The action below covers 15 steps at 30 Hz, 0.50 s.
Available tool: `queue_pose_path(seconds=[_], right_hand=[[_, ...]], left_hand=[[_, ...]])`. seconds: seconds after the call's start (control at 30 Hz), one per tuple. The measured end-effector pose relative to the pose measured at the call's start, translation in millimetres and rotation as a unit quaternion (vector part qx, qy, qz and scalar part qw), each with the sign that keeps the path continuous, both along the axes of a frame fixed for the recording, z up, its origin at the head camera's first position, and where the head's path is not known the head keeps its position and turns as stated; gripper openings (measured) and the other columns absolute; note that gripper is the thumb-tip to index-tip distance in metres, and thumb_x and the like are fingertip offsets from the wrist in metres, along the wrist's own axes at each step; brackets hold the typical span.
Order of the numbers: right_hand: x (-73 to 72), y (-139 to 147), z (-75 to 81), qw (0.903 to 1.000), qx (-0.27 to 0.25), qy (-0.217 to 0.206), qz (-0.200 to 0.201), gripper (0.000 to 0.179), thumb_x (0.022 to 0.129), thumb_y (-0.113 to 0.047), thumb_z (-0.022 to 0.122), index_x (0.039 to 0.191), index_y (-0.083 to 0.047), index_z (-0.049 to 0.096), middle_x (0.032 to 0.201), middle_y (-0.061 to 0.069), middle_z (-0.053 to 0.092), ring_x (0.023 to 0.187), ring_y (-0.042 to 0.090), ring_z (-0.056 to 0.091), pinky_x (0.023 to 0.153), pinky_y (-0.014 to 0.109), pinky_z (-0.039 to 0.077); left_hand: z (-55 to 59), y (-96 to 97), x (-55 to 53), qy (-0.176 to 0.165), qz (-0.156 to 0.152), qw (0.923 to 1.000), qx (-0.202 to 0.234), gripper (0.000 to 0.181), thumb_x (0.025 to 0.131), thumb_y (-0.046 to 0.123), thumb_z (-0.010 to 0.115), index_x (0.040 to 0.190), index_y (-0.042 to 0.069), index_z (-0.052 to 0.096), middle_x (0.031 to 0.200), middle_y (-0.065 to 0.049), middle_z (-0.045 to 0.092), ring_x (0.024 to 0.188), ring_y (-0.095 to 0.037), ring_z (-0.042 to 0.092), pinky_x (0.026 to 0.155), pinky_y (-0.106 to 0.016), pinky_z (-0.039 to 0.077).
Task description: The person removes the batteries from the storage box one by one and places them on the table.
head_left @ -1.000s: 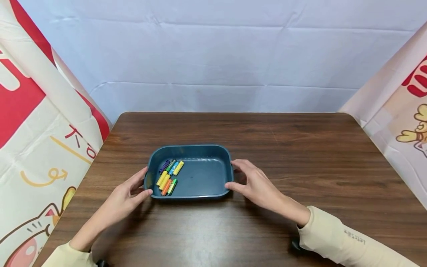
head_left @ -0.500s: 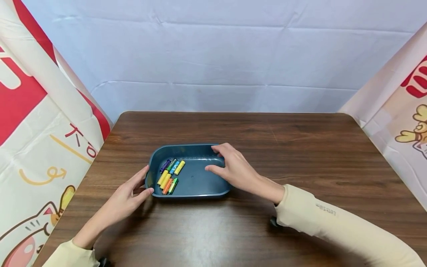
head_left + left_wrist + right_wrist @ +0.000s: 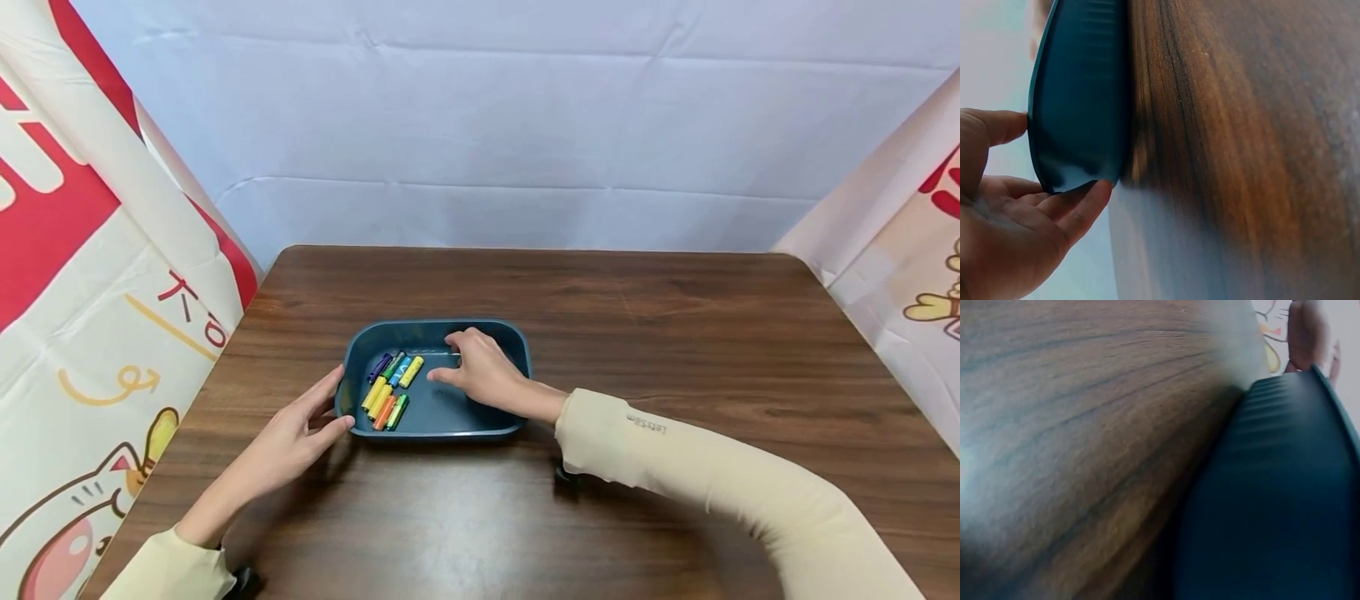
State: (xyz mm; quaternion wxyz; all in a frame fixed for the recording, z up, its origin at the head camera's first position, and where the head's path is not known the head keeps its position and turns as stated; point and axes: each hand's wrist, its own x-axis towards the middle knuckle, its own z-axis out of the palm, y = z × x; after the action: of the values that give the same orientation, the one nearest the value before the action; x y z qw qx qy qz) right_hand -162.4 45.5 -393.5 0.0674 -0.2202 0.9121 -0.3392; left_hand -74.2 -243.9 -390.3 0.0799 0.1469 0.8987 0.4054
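A dark blue plastic tray with raised walls sits on the table. My left hand grips its left end; in the left wrist view the thumb is at the rim and the fingers press the end wall. Several small batteries lie in the tray's left part: yellow ones, an orange one, a green one, a blue one and a purple one. My right hand hovers over the tray's right half, thumb and fingers apart, holding nothing visible, right of the yellow battery.
The brown wood-grain table extends around the tray. A pale cloth hangs behind its far edge, and printed cloths stand at the sides. In the right wrist view the tray's outer wall fills the right side.
My right hand has left the tray's right end and moved left over its inside, towards the batteries. My left hand keeps its place on the left end.
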Motion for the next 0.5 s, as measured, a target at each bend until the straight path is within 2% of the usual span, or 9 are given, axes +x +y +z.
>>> queue_pose_path(seconds=[0.27,0.5], right_hand=[[-6.7,-16,-10.2,0.9998,0.014,-0.004,-0.01,0.061,0.091,-0.035,0.081,0.134,0.006,0.064,0.111,0.016,0.065,0.094,0.023,0.057,0.079,0.036,0.053],[-9.0,-26,-12.9,0.9991,0.043,-0.003,-0.004,0.065,0.091,-0.041,0.08,0.134,0.004,0.064,0.122,0.017,0.064,0.107,0.025,0.06,0.091,0.041,0.055]], left_hand=[[1.4,1.1,0.2,-0.012,0.004,0.9999,0.005,0.075,0.104,0.022,0.065,0.163,0.003,0.024,0.164,-0.025,0.03,0.138,-0.044,0.049,0.101,-0.05,0.049],[0.3,2.0,1.1,-0.009,0.002,0.9999,0.009,0.074,0.104,0.019,0.065,0.163,0.001,0.024,0.164,-0.026,0.029,0.138,-0.044,0.049,0.101,-0.05,0.048]])
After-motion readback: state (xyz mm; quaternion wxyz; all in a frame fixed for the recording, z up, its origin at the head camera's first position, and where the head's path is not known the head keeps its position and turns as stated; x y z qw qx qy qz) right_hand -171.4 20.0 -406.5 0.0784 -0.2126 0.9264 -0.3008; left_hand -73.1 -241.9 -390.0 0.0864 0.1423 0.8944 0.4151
